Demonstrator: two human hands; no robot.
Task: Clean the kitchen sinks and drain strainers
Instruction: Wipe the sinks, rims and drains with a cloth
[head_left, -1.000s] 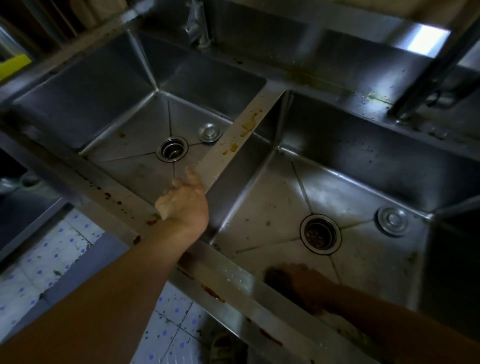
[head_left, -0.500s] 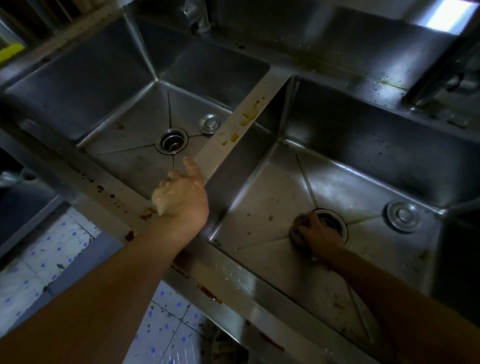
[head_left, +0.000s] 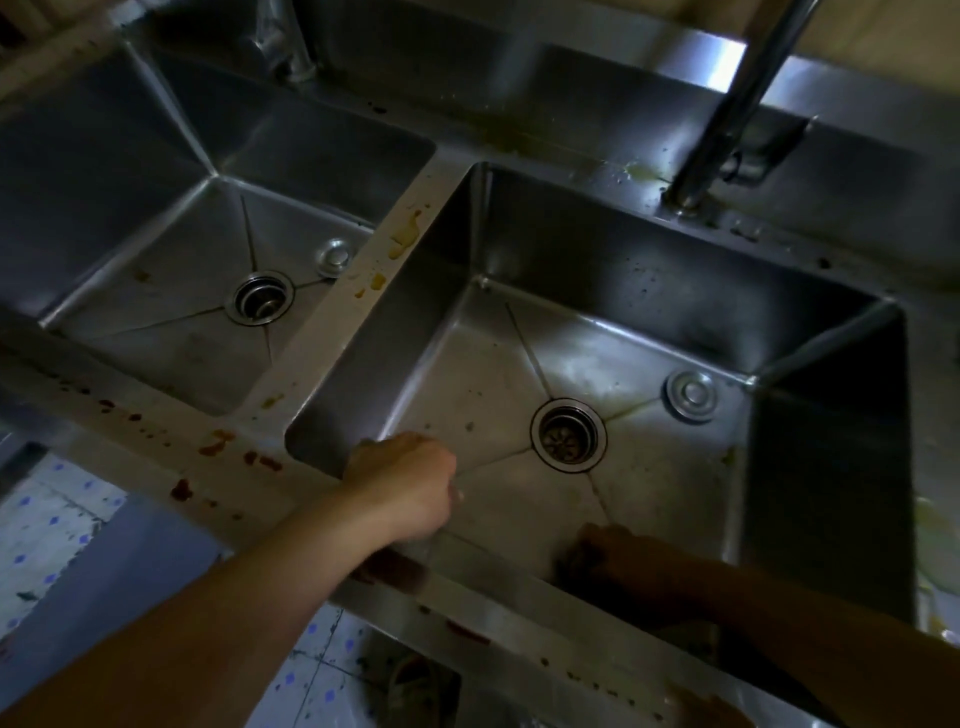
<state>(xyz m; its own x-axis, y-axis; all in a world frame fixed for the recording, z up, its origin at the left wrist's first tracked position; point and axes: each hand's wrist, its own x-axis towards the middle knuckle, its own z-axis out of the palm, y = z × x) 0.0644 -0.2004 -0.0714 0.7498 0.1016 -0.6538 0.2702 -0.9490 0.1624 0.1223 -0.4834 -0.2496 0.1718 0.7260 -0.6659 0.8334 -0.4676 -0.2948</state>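
Left hand: we see the left hand (head_left: 402, 480) at the front rim of the right-hand stainless steel sink basin (head_left: 831, 415), knuckles up, fingers curled down over the inner edge; the fingertips are hidden and we cannot tell what, if anything, they grip.
Right hand: the right hand (head_left: 613, 558) lies in deep shadow on the basin floor near the front wall; we cannot tell its grip or whether it holds a scrubber.
Right drain: the round metal drain strainer (head_left: 568, 435) sits in the centre of that floor, apart from both hands.
Right stopper: a flat round metal stopper (head_left: 691, 396) lies near the far right corner.
Left basin: the left-hand stainless steel sink basin (head_left: 130, 171) holds its own round drain (head_left: 260, 299) and small metal stopper (head_left: 335, 257); its left side is cut off.
Rim: the steel front ledge (head_left: 171, 441) carries red-brown spots; the divider strip (head_left: 363, 291) shows yellow smears.
Faucets: the tall steel faucet pipe (head_left: 727, 109) runs out of frame at the top.
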